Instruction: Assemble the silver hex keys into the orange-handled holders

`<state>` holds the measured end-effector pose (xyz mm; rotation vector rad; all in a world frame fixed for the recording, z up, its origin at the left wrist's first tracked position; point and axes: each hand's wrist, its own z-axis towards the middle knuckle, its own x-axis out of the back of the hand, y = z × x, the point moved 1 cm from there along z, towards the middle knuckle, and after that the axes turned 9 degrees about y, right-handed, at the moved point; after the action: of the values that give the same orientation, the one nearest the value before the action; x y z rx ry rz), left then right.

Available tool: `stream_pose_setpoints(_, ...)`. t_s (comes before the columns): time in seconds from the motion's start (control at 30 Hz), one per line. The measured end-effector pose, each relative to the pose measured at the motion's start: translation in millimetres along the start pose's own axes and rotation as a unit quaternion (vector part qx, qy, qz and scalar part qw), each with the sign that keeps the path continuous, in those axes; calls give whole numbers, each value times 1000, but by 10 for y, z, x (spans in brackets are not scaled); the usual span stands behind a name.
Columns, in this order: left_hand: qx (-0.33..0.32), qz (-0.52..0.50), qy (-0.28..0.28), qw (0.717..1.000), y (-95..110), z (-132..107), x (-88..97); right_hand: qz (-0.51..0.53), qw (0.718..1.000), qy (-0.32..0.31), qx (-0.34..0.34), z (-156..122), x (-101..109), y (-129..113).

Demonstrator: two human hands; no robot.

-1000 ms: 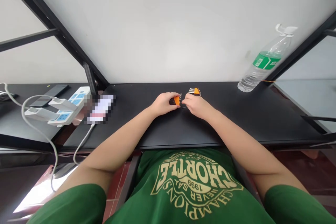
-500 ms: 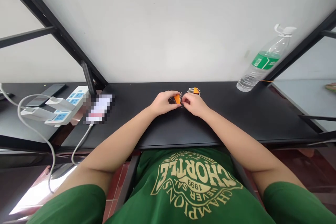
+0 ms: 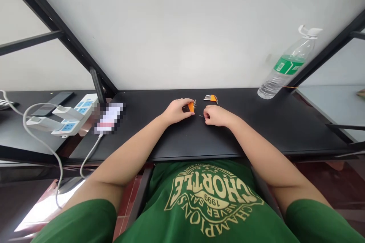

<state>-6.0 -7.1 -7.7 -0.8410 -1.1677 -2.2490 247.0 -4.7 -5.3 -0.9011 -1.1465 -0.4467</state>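
My left hand (image 3: 176,111) is closed around a small orange holder (image 3: 190,106) with several thin metal keys sticking out of it, resting on the black desk (image 3: 256,125). My right hand (image 3: 216,115) sits just to the right of it, fingers pinched on a thin metal key (image 3: 202,116) whose tip pokes out to the left. A second orange holder with keys (image 3: 211,98) lies on the desk behind my right hand, apart from both hands.
A clear water bottle with a green label (image 3: 288,65) leans at the back right. At the left lie a white power strip with plugs and cables (image 3: 67,117), a dark phone (image 3: 53,103) and a blurred object (image 3: 108,117). Black frame bars stand at both sides.
My right hand has drawn back to the right, away from the orange holder, with a thin key pinched in its fingers. My left hand has stayed on the holder.
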Motion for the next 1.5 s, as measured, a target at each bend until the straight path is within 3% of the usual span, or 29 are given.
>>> stream_pose_setpoints(0.23,-12,13,-3,1000,26,4,-11,41,995,84,39,16,-6,-102)
stream_pose_setpoints(0.5,-15,4,-3,1000,67,-3,6,55,989,110,78,27,-22,-98)
stream_pose_setpoints(1.0,-4,0,4,1000,57,-12,1,64,985,138,87,-4,-19,-46)
stream_pose_setpoints(1.17,-7,-3,-1,1000,61,-11,-7,39,984,135,110,-9,-22,-49)
stream_pose_setpoints(1.5,-34,21,-13,999,77,0,-11,-107,970,150,157,-76,55,-138)
